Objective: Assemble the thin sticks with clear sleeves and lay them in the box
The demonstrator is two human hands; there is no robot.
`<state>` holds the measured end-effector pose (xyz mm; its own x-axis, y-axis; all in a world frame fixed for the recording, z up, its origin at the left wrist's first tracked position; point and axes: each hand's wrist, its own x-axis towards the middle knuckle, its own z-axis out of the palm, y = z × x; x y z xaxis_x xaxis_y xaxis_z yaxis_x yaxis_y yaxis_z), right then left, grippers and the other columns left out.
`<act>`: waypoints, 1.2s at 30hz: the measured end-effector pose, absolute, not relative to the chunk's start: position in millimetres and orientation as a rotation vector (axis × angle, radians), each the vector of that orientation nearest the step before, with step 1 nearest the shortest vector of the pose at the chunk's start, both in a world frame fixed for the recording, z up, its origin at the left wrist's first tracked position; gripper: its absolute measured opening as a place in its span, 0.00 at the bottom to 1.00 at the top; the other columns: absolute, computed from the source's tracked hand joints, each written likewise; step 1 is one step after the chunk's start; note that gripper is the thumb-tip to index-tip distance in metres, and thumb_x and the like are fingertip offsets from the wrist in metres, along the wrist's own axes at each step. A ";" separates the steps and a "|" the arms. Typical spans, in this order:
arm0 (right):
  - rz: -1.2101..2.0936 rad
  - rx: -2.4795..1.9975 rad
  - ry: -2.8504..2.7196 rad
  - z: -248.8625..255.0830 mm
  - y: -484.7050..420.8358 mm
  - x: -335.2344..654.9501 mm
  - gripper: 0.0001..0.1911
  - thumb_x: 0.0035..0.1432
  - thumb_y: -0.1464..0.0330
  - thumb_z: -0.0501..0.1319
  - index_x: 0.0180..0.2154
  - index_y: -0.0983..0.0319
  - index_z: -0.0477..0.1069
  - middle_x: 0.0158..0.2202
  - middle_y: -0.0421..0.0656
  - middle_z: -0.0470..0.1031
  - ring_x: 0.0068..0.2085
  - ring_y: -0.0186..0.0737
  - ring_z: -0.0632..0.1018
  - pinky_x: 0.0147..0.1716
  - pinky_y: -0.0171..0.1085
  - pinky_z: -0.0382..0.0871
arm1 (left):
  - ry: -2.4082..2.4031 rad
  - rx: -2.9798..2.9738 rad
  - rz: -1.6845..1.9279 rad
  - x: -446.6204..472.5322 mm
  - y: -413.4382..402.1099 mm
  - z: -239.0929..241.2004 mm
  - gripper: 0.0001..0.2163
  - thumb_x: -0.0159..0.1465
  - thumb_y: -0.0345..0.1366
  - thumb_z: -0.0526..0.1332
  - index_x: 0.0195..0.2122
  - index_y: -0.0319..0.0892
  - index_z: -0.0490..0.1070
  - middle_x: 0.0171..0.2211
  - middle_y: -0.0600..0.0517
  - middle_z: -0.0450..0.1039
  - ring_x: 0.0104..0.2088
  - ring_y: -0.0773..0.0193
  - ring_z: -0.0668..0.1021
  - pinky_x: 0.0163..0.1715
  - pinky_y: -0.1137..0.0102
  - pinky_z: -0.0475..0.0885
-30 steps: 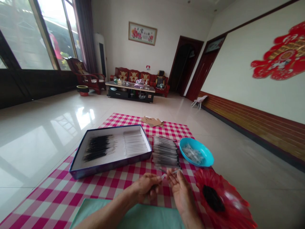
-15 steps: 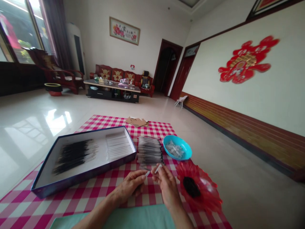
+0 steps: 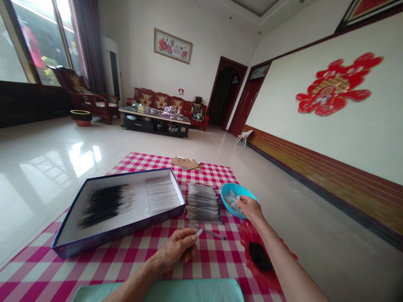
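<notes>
My left hand [image 3: 181, 247] is closed above the checked cloth, pinching a small clear plastic piece [image 3: 199, 233] whose tip sticks out past the thumb; the rest is hidden in the fingers. My right hand [image 3: 249, 206] reaches into a turquoise bowl [image 3: 255, 196] of small translucent plastic pieces [image 3: 231, 199]. Its fingers are pinched together around a whitish piece at the near right of the heap. A single slim pen [image 3: 215, 234] lies just right of my left fingertips. Behind it is a stack of clear pens with dark ends [image 3: 204, 203].
A shallow blue-edged box [image 3: 118, 235] at left contains black pen parts [image 3: 102, 205] and clear tubes [image 3: 160, 195]. My right forearm passes over a red flower-shaped dish [image 3: 248, 247]. Cardboard scraps [image 3: 185, 163] lie at the cloth's far end; a pale green cloth [image 3: 195, 289] is nearest me.
My right hand has moved away from my left hand, right and forward into the turquoise bowl. My left hand keeps its grip. The whole view has shifted slightly.
</notes>
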<state>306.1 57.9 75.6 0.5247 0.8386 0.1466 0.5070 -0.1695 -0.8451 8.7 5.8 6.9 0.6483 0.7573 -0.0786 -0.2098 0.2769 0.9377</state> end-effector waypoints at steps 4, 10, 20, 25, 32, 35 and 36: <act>0.329 -1.891 -1.077 83.7 74.8 311.5 0.13 0.40 0.68 0.62 0.33 0.62 0.76 0.30 0.47 0.80 0.40 0.51 0.78 0.40 0.43 0.70 | 0.589 1.107 0.717 9.1 4.9 6.6 0.15 0.58 0.48 0.60 0.30 0.38 0.66 0.18 0.56 0.67 0.14 0.76 0.63 0.13 0.77 0.51; 0.404 -1.702 -1.292 86.3 37.6 252.9 0.15 0.48 0.63 0.60 0.38 0.61 0.75 0.39 0.46 0.79 0.42 0.47 0.79 0.44 0.41 0.70 | 0.616 1.082 0.708 8.8 3.8 14.3 0.17 0.56 0.50 0.61 0.29 0.38 0.65 0.17 0.56 0.67 0.13 0.75 0.63 0.13 0.77 0.50; 0.521 -1.487 -1.220 8.7 -54.0 153.3 0.23 0.51 0.49 0.58 0.38 0.59 0.75 0.38 0.47 0.80 0.40 0.49 0.79 0.38 0.40 0.74 | 0.568 1.037 0.748 3.8 0.2 17.7 0.12 0.53 0.41 0.62 0.33 0.36 0.72 0.22 0.54 0.69 0.16 0.74 0.66 0.15 0.77 0.56; 0.494 -1.468 -1.272 -9.7 -52.4 150.0 0.20 0.53 0.50 0.57 0.37 0.57 0.75 0.38 0.45 0.80 0.39 0.48 0.79 0.38 0.39 0.73 | 0.673 1.592 0.795 -13.0 15.9 61.4 0.15 0.60 0.44 0.57 0.39 0.38 0.75 0.25 0.53 0.71 0.23 0.70 0.69 0.23 0.76 0.63; 0.515 -1.418 -1.210 -24.6 -47.0 147.6 0.19 0.52 0.50 0.56 0.35 0.56 0.75 0.32 0.45 0.81 0.35 0.48 0.80 0.34 0.37 0.75 | 1.652 2.325 0.635 -56.8 127.8 108.6 0.12 0.60 0.32 0.55 0.40 0.42 0.76 0.37 0.47 0.77 0.40 0.58 0.76 0.41 0.69 0.66; 0.500 -1.409 -1.201 -26.9 -44.5 147.2 0.19 0.52 0.50 0.56 0.34 0.56 0.76 0.32 0.45 0.80 0.34 0.47 0.80 0.33 0.37 0.75 | 1.832 2.295 0.539 -69.7 168.8 102.4 0.10 0.59 0.31 0.55 0.36 0.41 0.77 0.34 0.46 0.77 0.39 0.57 0.77 0.38 0.69 0.67; 0.500 -1.403 -1.201 -26.7 -44.0 146.8 0.19 0.52 0.50 0.56 0.34 0.56 0.76 0.32 0.45 0.80 0.34 0.47 0.80 0.33 0.37 0.75 | 1.870 2.286 0.516 -71.5 178.3 98.6 0.10 0.59 0.32 0.55 0.36 0.42 0.77 0.34 0.46 0.77 0.39 0.58 0.77 0.38 0.69 0.67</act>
<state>146.8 -44.0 -26.7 0.3823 0.8610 0.3354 0.3693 0.1903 -0.9096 -71.5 178.3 98.6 0.1672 0.9708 0.1720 0.9215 -0.2159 0.3227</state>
